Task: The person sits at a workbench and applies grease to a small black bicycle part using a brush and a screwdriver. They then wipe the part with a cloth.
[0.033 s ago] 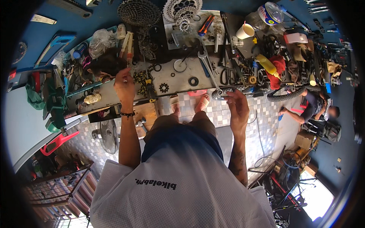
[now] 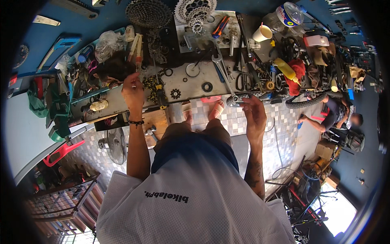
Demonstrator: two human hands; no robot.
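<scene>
My left hand (image 2: pixel 133 94) is raised over the front of the workbench (image 2: pixel 115 106), fingers curled in. Beside it lie a heap of small black and yellow links (image 2: pixel 152 90) and a screwdriver (image 2: pixel 161 94) with a yellow and black handle. My right hand (image 2: pixel 254 114) hovers just off the bench's front edge, its fingers bent toward the thumb. Near those fingertips is a crank-like bike part (image 2: pixel 235 100). What either hand holds, if anything, is too small or hidden to make out. A black toothed cog (image 2: pixel 175 94) and a black ring (image 2: pixel 207 87) lie between the hands.
Wrenches (image 2: pixel 221 69), scissors (image 2: pixel 243 81), a yellow bottle (image 2: pixel 285 70) and a paper cup (image 2: pixel 262 33) crowd the bench. Cassettes (image 2: pixel 195 14) stand at the back. A fan (image 2: pixel 115 146) is below left. At right, another person (image 2: pixel 335 114) sits by a tyre (image 2: pixel 306 103).
</scene>
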